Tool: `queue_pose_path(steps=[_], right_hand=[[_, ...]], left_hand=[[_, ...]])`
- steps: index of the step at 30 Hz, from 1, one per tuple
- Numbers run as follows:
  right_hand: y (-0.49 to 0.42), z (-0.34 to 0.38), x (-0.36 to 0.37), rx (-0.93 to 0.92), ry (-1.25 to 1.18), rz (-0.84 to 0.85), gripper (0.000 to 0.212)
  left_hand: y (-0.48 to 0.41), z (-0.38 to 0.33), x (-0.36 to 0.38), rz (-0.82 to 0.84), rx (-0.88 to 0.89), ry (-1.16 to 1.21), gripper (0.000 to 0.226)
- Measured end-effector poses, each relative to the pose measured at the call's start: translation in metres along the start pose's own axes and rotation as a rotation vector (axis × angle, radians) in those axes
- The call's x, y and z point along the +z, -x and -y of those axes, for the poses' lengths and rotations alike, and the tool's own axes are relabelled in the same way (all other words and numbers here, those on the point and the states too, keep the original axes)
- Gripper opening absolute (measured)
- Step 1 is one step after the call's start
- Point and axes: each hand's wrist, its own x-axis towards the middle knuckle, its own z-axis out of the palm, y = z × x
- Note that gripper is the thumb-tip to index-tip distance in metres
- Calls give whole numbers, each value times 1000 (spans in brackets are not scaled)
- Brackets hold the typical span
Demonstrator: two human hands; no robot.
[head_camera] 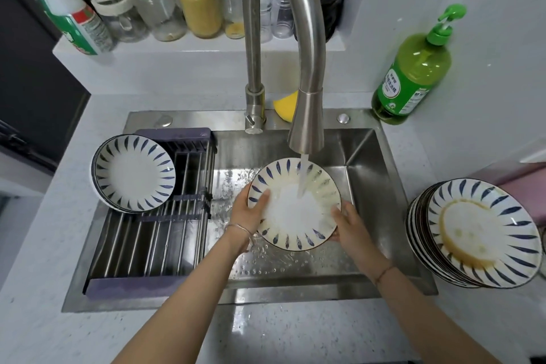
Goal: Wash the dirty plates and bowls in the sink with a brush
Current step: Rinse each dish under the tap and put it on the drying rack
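Observation:
A white plate with blue leaf marks [295, 216] is held tilted over the steel sink [363, 156] under running water from the faucet [307, 127]. My left hand [249, 211] grips its left rim, thumb lying on the plate's face. My right hand [350, 226] holds the right rim, thumb on the edge. A stack of dirty plates [478, 233] with yellow-brown stains stands on the counter to the right. Clean plates [133, 173] lean in the drying rack [165, 233] at the sink's left. No brush is visible in either hand.
A green dish soap bottle [413, 68] stands at the back right. A yellow sponge [285, 105] lies behind the faucet. Jars [201, 3] and a spray bottle [68, 9] line the back ledge. White counter [266, 334] runs along the front.

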Motion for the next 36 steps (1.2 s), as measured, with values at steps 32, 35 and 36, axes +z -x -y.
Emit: queue_pose_path(steps=[32, 35, 36], right_hand=[[-25, -15, 18, 151, -431, 250, 46], [-26, -17, 15, 160, -474, 268, 42], [-26, -18, 14, 167, -483, 258, 41]], left_hand=[[-28, 33, -14, 184, -403, 155, 69], [-29, 30, -19, 156, -388, 129, 76], [-27, 27, -19, 145, -374, 116, 67]])
